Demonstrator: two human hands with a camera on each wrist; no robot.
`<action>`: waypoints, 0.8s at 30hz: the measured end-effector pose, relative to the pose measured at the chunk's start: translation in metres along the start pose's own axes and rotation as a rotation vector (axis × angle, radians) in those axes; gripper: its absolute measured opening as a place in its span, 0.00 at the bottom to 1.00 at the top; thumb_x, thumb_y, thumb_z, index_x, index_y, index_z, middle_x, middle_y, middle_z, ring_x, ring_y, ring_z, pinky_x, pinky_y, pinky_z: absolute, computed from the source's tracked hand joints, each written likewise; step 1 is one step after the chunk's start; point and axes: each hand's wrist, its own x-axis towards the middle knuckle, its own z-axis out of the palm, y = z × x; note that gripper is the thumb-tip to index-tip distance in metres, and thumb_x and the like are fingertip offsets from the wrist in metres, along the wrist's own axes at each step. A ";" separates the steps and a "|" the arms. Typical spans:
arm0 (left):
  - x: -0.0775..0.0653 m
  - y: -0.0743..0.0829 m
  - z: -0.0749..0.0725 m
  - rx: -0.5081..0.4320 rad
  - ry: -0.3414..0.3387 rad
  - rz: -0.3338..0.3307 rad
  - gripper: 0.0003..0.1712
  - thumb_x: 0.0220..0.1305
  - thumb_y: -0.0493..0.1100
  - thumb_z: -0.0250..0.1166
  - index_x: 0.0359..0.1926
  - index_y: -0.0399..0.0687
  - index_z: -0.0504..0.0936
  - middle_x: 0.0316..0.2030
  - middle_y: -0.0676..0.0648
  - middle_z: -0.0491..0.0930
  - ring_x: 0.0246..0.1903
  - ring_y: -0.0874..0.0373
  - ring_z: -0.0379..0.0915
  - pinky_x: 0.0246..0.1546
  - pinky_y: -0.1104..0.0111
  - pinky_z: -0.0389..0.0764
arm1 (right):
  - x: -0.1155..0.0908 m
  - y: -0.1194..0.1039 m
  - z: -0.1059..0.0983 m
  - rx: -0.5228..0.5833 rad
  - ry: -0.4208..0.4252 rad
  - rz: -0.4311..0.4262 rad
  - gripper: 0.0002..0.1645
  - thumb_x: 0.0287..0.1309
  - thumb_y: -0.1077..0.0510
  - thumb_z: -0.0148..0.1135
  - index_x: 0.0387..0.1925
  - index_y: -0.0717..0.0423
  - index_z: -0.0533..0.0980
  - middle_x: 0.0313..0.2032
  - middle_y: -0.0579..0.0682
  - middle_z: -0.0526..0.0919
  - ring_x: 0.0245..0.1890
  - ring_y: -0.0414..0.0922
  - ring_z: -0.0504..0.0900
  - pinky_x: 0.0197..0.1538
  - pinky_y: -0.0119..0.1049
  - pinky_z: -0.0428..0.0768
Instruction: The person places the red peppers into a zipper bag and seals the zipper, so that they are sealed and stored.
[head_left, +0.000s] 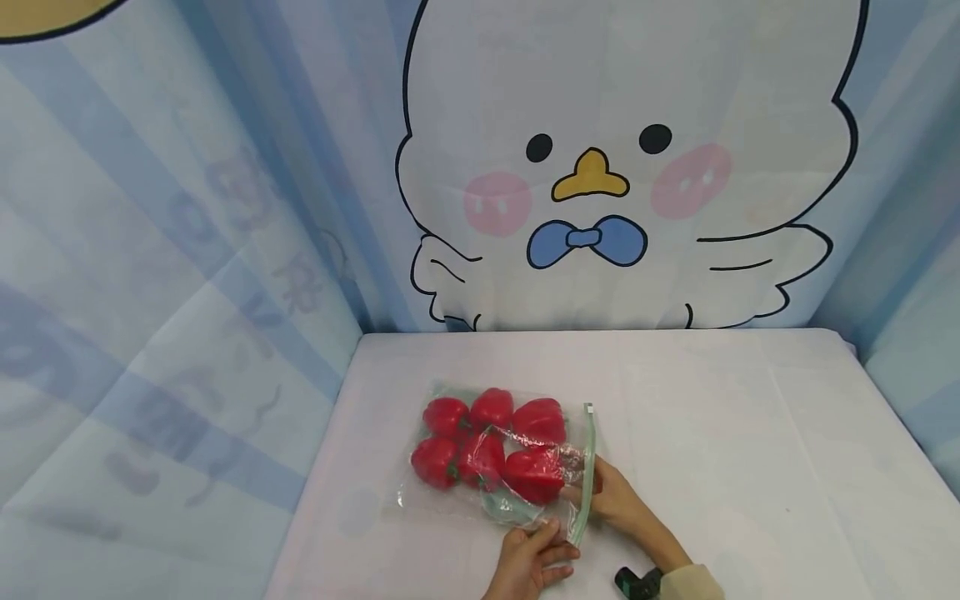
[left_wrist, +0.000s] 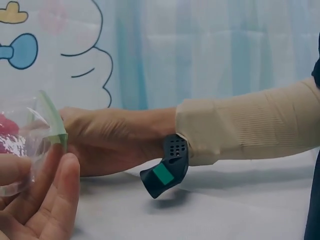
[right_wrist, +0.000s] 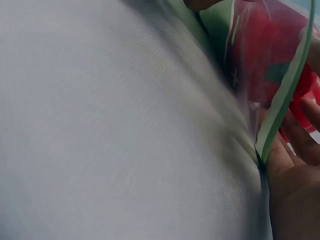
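Note:
A clear zip bag (head_left: 408, 500) with a green strip along its mouth lies on the table, holding several red bell peppers (head_left: 536, 475). At the bag's near corner my left hand (head_left: 528, 560) pinches the film between thumb and fingers, its other fingers spread. My right hand (head_left: 618, 500) is at the mouth on the right, its fingers reaching past the green strip (right_wrist: 285, 97) toward the peppers. Through the film in the head view, part of those fingers shows beside the nearest pepper. The right wrist view shows them loosely extended, partly covered by the strip.
The white table (head_left: 720, 417) reaches back to a curtain (head_left: 630, 75) printed with a cartoon bird. Another patterned curtain (head_left: 150, 292) hangs on the left. A black wrist device (head_left: 637, 582) with a green patch sits by the right sleeve (head_left: 690, 583).

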 end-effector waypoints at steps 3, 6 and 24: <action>-0.001 0.000 -0.003 0.015 0.017 -0.009 0.12 0.75 0.47 0.64 0.44 0.42 0.82 0.31 0.50 0.89 0.34 0.61 0.88 0.39 0.68 0.91 | -0.001 0.004 -0.003 0.058 -0.039 -0.061 0.46 0.63 0.58 0.71 0.73 0.75 0.60 0.65 0.77 0.75 0.56 0.41 0.85 0.53 0.28 0.85; -0.003 -0.002 -0.005 0.011 0.022 -0.018 0.10 0.75 0.46 0.64 0.45 0.42 0.81 0.31 0.51 0.88 0.33 0.61 0.88 0.38 0.69 0.91 | -0.001 0.010 -0.008 0.115 -0.072 -0.145 0.42 0.65 0.64 0.67 0.71 0.80 0.59 0.64 0.82 0.71 0.56 0.27 0.81 0.56 0.23 0.82; -0.022 0.000 -0.008 0.138 -0.073 -0.165 0.15 0.76 0.48 0.60 0.52 0.42 0.81 0.47 0.41 0.90 0.43 0.54 0.90 0.53 0.58 0.90 | 0.013 -0.003 -0.034 0.170 0.255 0.073 0.18 0.78 0.64 0.51 0.61 0.74 0.72 0.52 0.70 0.83 0.38 0.35 0.87 0.46 0.32 0.90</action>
